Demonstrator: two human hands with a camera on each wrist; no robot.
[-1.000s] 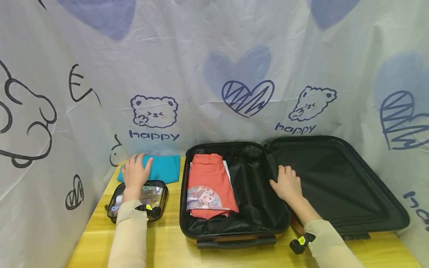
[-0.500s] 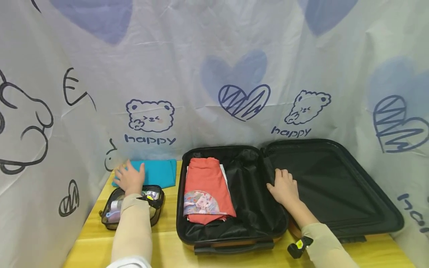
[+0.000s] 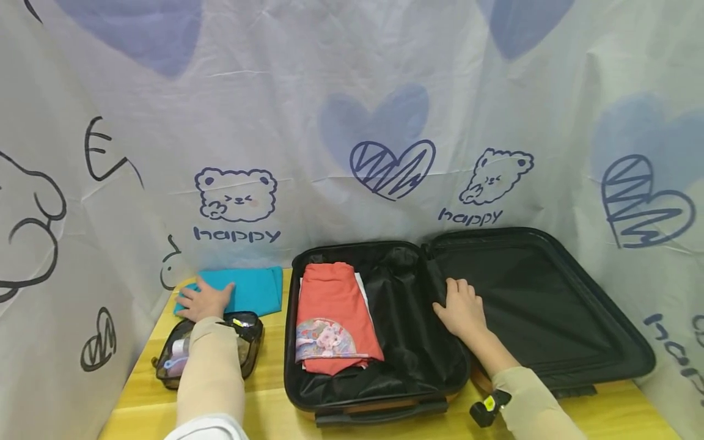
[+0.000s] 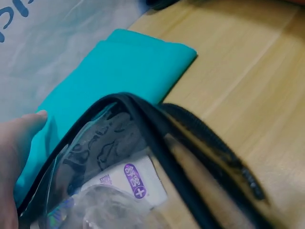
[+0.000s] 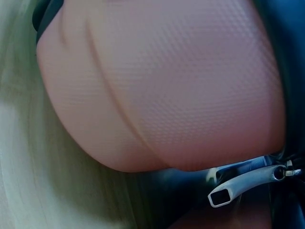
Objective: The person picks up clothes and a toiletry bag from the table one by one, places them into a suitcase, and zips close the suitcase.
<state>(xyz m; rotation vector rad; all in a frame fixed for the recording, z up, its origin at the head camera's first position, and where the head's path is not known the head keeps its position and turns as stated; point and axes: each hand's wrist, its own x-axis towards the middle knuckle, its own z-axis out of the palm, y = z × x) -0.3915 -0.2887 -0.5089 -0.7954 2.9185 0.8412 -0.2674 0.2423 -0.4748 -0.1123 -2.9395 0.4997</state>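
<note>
My left hand (image 3: 206, 300) spreads its fingers over the left end of a folded teal cloth (image 3: 253, 290) in the head view. In the left wrist view its thumb lies against the cloth (image 4: 119, 62). Under that forearm stands a clear pouch (image 4: 119, 138) with black edging, holding a white packet (image 4: 136, 183) with purple print. My right hand (image 3: 462, 308) rests on the inner edge between the two halves of an open suitcase (image 3: 418, 330), its fingers loosely extended. Folded red clothing (image 3: 338, 299) with a picture print lies in the suitcase's left half, on something white.
The suitcase's black-lined lid half (image 3: 550, 311) lies folded back to the right. A carry handle (image 3: 382, 414) juts from the front. A zipper pull (image 5: 245, 183) hangs beside the pinkish textured shell (image 5: 167, 90). A printed curtain (image 3: 330, 122) encloses the wooden table (image 3: 269, 406).
My left hand has moved left and down from above the pouch's back edge onto the cloth's left end, fingers spreading. The right hand stays in place. The view has shifted slightly.
</note>
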